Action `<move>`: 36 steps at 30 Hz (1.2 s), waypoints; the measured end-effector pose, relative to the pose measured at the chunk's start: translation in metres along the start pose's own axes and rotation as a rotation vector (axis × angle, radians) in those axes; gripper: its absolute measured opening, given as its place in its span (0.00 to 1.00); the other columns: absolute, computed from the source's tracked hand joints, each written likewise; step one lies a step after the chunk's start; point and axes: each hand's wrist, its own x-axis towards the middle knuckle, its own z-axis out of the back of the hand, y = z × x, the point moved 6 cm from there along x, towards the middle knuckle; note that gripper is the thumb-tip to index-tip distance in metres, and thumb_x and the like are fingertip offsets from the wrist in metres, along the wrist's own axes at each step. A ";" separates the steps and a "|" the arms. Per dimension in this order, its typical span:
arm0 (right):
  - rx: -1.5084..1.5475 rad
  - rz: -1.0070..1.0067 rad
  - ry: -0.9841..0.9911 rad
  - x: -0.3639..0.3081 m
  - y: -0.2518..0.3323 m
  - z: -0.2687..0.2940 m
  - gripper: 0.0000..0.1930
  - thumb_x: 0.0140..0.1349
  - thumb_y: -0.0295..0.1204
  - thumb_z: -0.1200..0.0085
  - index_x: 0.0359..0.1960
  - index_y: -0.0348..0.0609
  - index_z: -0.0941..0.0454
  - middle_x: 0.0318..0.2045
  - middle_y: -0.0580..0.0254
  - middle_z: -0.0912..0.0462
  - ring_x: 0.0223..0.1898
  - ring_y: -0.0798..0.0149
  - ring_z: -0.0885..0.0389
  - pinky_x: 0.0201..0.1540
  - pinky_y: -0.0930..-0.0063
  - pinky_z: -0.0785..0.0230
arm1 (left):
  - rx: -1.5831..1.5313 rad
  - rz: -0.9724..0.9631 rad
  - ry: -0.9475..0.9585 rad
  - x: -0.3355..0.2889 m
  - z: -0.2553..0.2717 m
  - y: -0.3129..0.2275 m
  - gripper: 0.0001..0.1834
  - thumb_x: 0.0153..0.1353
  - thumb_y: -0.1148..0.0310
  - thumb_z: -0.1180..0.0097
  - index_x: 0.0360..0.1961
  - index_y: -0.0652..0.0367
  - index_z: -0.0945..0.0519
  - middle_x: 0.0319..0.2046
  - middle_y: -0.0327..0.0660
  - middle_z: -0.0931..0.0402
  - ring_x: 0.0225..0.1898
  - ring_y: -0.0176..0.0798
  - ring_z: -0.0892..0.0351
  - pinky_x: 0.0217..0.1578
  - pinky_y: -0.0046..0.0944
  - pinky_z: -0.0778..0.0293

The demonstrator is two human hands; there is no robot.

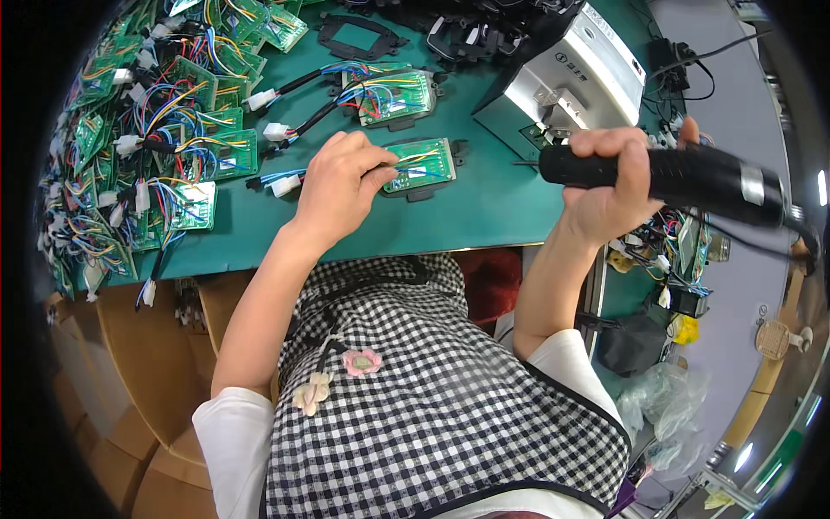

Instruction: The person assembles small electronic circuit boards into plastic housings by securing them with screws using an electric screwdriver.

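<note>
My left hand (342, 186) is closed at the left end of a green circuit board (425, 164), thumb and forefinger pinched where its wires come off. The board lies on a dark plastic frame on the green table. A wire bundle with a white connector (284, 185) runs out to the left from under the hand. In my right hand (616, 177) is a black electric screwdriver (709, 180), held sideways above the table, its thin bit pointing left. That bit is in front of a silver box-shaped machine (575, 78), apart from the board.
A large heap of wired circuit boards (156, 147) covers the table's left side. Two more boards on frames (393, 93) lie just beyond my left hand. An empty black frame (359, 36) and dark plastic parts (471, 39) are at the back. Cardboard boxes (147, 355) stand below left.
</note>
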 end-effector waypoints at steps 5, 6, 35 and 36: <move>-0.143 0.277 -0.084 0.022 0.004 0.017 0.36 0.52 0.22 0.53 0.61 0.36 0.59 0.17 0.58 0.26 0.15 0.67 0.28 0.26 0.70 0.28 | 0.025 -0.038 -0.050 -0.004 0.010 0.008 0.05 0.47 0.74 0.40 0.27 0.62 0.20 0.22 0.41 0.29 0.29 0.42 0.31 0.30 0.38 0.35; -0.236 0.260 -0.055 0.028 0.001 0.018 0.35 0.53 0.22 0.52 0.60 0.35 0.58 0.17 0.58 0.25 0.16 0.68 0.27 0.27 0.74 0.29 | 0.009 -0.023 -0.058 -0.004 0.007 0.004 0.05 0.47 0.75 0.40 0.27 0.62 0.20 0.23 0.41 0.29 0.29 0.43 0.31 0.30 0.38 0.35; 0.147 -0.294 0.289 -0.076 -0.049 -0.090 0.41 0.51 0.19 0.48 0.60 0.34 0.64 0.22 0.57 0.25 0.23 0.68 0.24 0.30 0.76 0.27 | -0.015 -0.029 -0.142 -0.002 -0.002 0.008 0.06 0.41 0.73 0.37 0.22 0.58 0.22 0.19 0.38 0.33 0.27 0.42 0.33 0.28 0.40 0.34; 0.135 -0.314 0.305 -0.076 -0.052 -0.091 0.40 0.50 0.19 0.48 0.59 0.34 0.63 0.21 0.57 0.25 0.23 0.68 0.24 0.31 0.76 0.27 | -0.010 -0.018 -0.131 -0.002 -0.002 0.007 0.07 0.40 0.72 0.36 0.21 0.57 0.23 0.20 0.38 0.34 0.28 0.42 0.32 0.30 0.41 0.33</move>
